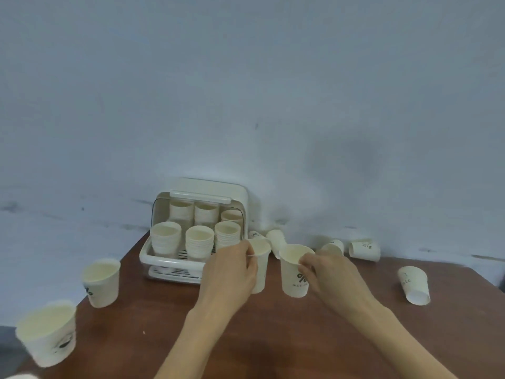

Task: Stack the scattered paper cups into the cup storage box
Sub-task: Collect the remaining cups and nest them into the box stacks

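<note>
**A:** From the head view, your left hand [232,272] was wrapped round a plain paper cup [259,265], thumb hooked near the rim, and your right hand [332,274] pinched the rim of the printed cup [293,272], fingers curled over its lip. Both cups were upright, side by side, just right of the storage box [169,259].

**B:** How would you say they handle?

**A:** I judged them nearly weightless and thin-walled, easy to crush if you squeezed the middle. The rolled rim looked the stiffest part, so your right-hand pinch there was sound; your left-hand wrap needed only a light touch. Smooth paper, so nested cups may stick.

**B:** And room to move?

**A:** Left of your left hand, the box stood open at the front, its lid raised, with stacks [199,240] already filling it; the front row sat close under the lid, so you had little height to drop a cup in. Beyond your right hand, fallen cups [364,250] lay along the wall, and one more [414,284] lay tipped further right. Two upright cups [101,281] stood near the table edge [82,302], well to the left of your grip, one nudge from going over.
</note>
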Demonstrator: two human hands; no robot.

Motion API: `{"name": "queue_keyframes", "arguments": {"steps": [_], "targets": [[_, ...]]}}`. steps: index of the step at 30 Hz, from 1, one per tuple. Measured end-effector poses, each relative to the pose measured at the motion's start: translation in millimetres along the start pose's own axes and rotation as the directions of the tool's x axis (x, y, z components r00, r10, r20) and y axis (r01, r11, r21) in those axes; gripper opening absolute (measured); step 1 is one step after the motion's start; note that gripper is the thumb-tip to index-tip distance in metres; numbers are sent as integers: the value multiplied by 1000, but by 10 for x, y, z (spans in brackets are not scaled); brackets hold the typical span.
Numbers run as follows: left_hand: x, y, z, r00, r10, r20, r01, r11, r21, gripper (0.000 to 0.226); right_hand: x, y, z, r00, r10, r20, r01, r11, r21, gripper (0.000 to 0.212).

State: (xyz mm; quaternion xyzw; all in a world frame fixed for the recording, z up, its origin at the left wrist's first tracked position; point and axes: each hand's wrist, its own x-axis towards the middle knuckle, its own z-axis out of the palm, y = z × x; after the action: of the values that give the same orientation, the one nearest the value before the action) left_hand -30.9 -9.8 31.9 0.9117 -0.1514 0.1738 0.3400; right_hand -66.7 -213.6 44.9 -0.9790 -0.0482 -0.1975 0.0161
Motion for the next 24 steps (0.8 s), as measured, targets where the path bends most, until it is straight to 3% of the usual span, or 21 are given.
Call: {"name": "queue_keyframes", "arguments": {"steps": [13, 24], "targets": [[-148, -596, -616, 977, -162, -140, 177, 979, 104, 18, 645, -954, 167, 994, -101, -29, 105, 977, 186, 23], [-156, -1027, -748, 966, -216, -144, 235, 964, 128, 19, 1540, -1531, 383, 983, -88, -158, 110, 985, 136, 26]]}}
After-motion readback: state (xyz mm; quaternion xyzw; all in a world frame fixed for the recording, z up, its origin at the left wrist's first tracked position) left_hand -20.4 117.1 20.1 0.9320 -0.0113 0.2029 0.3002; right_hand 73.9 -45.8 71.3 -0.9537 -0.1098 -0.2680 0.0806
